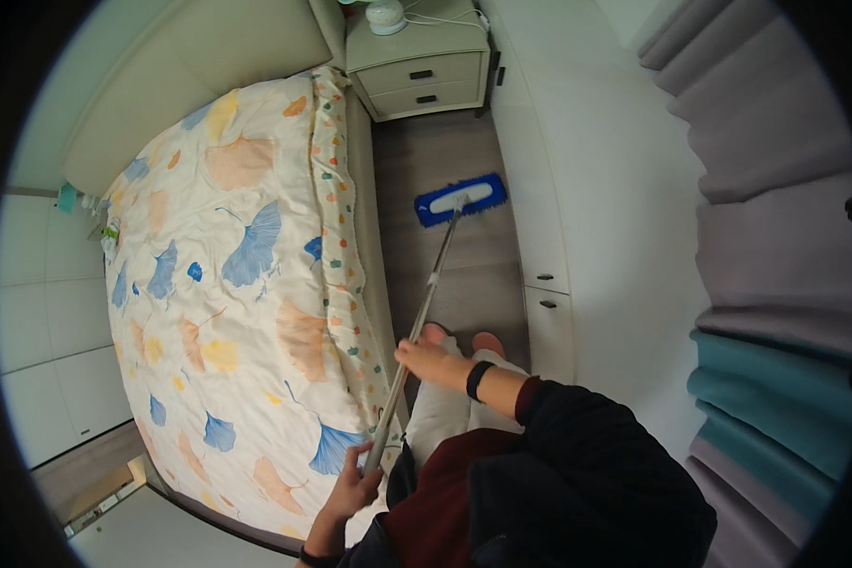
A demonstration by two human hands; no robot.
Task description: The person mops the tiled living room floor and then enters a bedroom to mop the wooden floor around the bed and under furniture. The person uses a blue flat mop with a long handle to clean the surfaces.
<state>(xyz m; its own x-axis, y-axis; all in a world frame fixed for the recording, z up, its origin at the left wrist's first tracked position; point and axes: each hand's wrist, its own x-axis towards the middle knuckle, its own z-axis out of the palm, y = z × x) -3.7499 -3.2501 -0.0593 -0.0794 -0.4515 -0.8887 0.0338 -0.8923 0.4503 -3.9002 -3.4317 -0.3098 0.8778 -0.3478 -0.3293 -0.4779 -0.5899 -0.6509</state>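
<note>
A flat mop with a blue fringed head [493,189] and a white plate lies against the dark wood-look floor [433,153], its head close to the white cabinet front. From it a metal mop handle [440,263] slants down toward me. My left hand [357,484] grips the handle near its lower end, beside the bed. Farther up the pole, my right hand [424,358] is closed around it, a black band on the wrist. My feet in pink slippers [488,344] stand on the floor just beyond my right hand.
A bed with a leaf-patterned quilt [248,319] borders the floor strip on the left. Low white cabinets [539,213] line the right, below grey and teal curtains [774,248]. At the far end stands a two-drawer nightstand [426,53] bearing a lamp base [385,15].
</note>
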